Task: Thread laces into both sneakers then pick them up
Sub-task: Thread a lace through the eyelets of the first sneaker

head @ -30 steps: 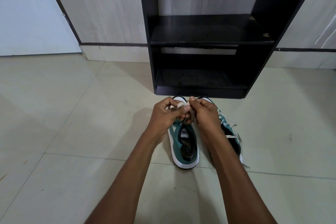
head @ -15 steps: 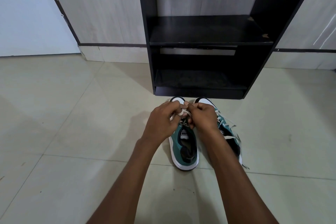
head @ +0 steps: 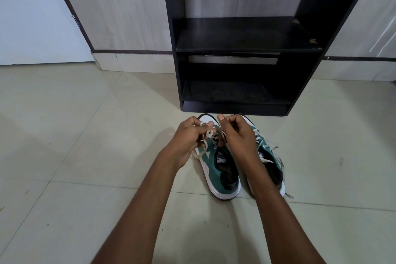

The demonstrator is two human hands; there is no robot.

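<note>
Both bare forearms reach forward and down from the bottom of the view, converging slightly toward the hands. The left hand (head: 188,136) is curled, knuckles up, with thumb and forefinger pinched together on a pale lace (head: 209,133) at its fingertips. The right hand (head: 240,135) is also curled into a loose fist, back of the hand facing up, thumb raised at its inner edge; what its fingers grip is hidden beneath it. The two hands sit close, just apart.

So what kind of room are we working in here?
Probably a home, perhaps an entryway or bedroom: glossy tiled floor, a dark open shelf unit like a shoe rack, wood-grain cabinet panels, and sneakers on the floor.
</note>
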